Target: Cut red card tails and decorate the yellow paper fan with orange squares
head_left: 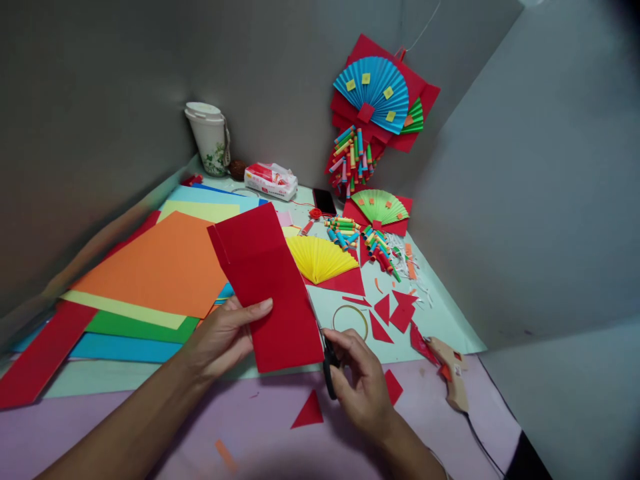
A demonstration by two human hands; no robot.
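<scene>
My left hand [225,337] grips a folded piece of red paper [273,287] by its left edge, thumb on top and fingers behind. The paper is held up over the table, tilted, with a crease near its upper left end. In my right hand [363,380] is a pair of scissors [329,367] with black handles. Its blades lie along the paper's lower right edge; how far apart they are I cannot tell. Below the paper lies a red paper triangle [309,411]. A yellow pleated fan [320,259] on red paper is just behind.
Coloured sheets [155,267] are stacked at left. Red scraps [383,310], a tape ring [350,320] and a glue gun [451,373] with a cord lie at right. Behind are a cup [207,137], a tissue pack [271,181], a phone [324,201] and a hanging fan decoration [375,93].
</scene>
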